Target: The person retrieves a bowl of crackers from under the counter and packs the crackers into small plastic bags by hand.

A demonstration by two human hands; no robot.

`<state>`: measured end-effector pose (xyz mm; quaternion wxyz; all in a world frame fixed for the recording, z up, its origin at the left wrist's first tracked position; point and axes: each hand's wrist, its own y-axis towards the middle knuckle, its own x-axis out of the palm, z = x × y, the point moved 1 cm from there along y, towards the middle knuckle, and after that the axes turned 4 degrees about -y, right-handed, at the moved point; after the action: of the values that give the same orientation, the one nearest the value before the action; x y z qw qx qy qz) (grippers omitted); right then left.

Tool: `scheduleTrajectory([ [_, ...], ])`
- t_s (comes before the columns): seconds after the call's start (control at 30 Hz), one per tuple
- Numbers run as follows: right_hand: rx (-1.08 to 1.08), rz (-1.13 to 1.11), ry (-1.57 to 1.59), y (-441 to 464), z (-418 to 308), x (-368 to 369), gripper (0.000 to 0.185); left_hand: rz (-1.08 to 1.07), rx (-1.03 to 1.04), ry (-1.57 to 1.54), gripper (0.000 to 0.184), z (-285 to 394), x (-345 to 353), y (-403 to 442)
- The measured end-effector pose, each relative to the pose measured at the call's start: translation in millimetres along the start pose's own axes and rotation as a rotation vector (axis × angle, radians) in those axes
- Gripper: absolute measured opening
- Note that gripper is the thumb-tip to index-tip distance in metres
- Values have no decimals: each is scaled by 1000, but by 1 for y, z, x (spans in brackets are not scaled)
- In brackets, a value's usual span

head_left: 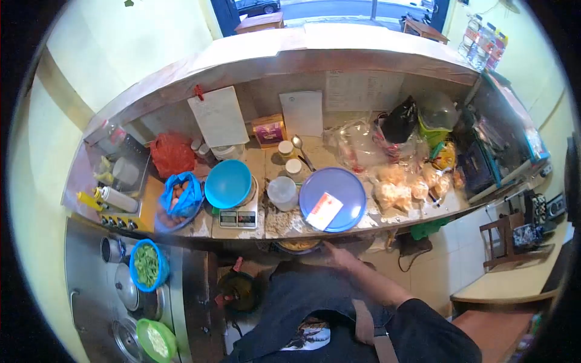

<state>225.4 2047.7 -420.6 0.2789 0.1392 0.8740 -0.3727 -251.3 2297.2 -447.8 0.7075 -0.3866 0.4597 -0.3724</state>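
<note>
The right hand [341, 256] is at or just beside the rim of a basin [298, 252] of yellowish food, partly hidden under the tabletop's [387, 227] front edge; whether its fingers grip anything I cannot tell, and the left is out of view. Handling seems underway, its progress unclear. Cut greens fill a blue basket [164, 275], pale slices a green bowl [173, 346].

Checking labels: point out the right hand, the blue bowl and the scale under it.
right hand [341, 257], head view, back of hand
blue bowl [228, 183], head view, inner base
scale [238, 219], head view, front panel
</note>
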Motion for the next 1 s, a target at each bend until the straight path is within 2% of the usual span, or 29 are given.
scheduleTrajectory([
  [0.03, 78, -38, -42, -4, -23, -7, 74, -29, 44, -22, 23, 24, -2, 9],
  [0.13, 257, -13, -68, 15, -23, 15, 69, -106, 148, -44, 22, 78, -7, 36],
  [0.23, 212, 127, -78, 25, -3, 37, 66, -174, 183, -25, 22, 90, -4, 63],
  [0.33, 54, 210, -109, 16, -23, 28, 68, -229, 150, 46, 21, 65, 7, 94],
  [0.43, -69, 465, -228, 33, -17, 50, 65, -295, 78, 220, 21, 4, 16, 125],
  [0.47, -143, 708, -318, 58, 10, 77, 54, -330, 53, 299, 21, -18, 13, 130],
  [0.5, -123, 625, -219, 54, -15, 55, 51, -377, 44, 408, 21, -38, 9, 133],
  [0.53, 84, 509, -142, 61, -22, 55, 57, -425, 48, 523, 21, -57, 2, 141],
  [0.57, 43, 673, -184, 68, -7, 72, 59, -450, 100, 643, 21, -59, -7, 148],
  [0.6, 74, 738, -197, 67, -15, 71, 53, -423, 201, 740, 21, -44, -17, 153],
  [0.67, -162, 887, -103, 67, 0, 86, 49, -173, 558, 805, 21, 28, -24, 154],
  [0.7, -182, 910, -69, 58, -5, 91, 46, -35, 732, 777, 34, 91, -17, 137],
  [0.73, -206, 931, -32, 45, -14, 99, 44, 159, 953, 698, 31, 122, -6, 133],
  [0.77, -198, 958, -38, 35, -15, 114, 43, 267, 1365, 510, 28, 149, 8, 122],
  [0.83, -181, 1021, -36, 13, -17, 145, 42, 309, 1526, 440, 38, 183, 34, 80],
  [0.93, -98, 1007, -51, -14, -20, 182, 41, 511, 1774, 531, 57, 186, 76, 45],
  [1.0, -154, 1040, -69, -23, -15, 208, 45, 573, 1744, 639, 63, 173, 96, 46],
])
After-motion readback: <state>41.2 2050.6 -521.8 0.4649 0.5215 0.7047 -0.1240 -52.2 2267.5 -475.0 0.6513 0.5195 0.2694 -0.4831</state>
